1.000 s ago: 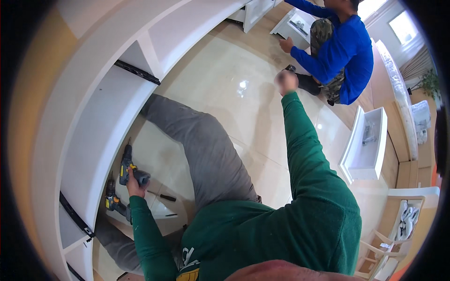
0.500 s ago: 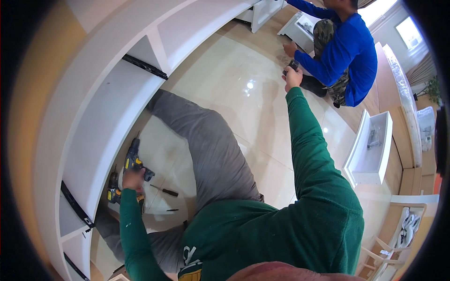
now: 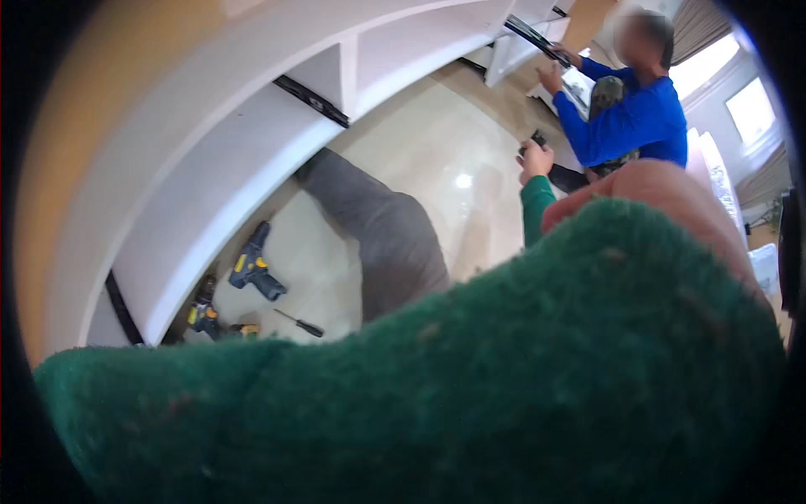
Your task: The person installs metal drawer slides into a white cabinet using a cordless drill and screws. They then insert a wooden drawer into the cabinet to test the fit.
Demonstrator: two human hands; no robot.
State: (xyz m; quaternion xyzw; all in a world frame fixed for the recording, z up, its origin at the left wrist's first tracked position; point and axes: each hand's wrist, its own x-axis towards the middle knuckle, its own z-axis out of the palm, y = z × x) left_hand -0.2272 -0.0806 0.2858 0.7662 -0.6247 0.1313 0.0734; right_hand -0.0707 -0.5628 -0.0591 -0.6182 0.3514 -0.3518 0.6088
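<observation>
My right hand [image 3: 536,163] reaches out ahead, its fingers closed round a small black blocky object [image 3: 534,141] whose kind I cannot make out. Close to the camera, my left arm in its green sleeve [image 3: 403,403] crosses the lower half of the view. Beyond its cuff my left hand [image 3: 672,189] shows as blurred skin at the right, its fingers not clear. On the floor by the white cabinet lies a cordless drill [image 3: 256,265] with yellow marks. A second drill [image 3: 204,309] is beside it, partly hidden, and a screwdriver [image 3: 300,323] lies nearby.
A long white cabinet [image 3: 227,168] with black drawer slides [image 3: 312,99] curves along the left. Across the tiled floor [image 3: 437,126], a person in blue [image 3: 625,118] squats, holding a black drawer slide [image 3: 537,39]. My grey-trousered leg [image 3: 399,244] extends toward the cabinet.
My left hand has let go of the drill and come up across the view with its arm. My right hand keeps the black object. The co-worker has raised a drawer slide.
</observation>
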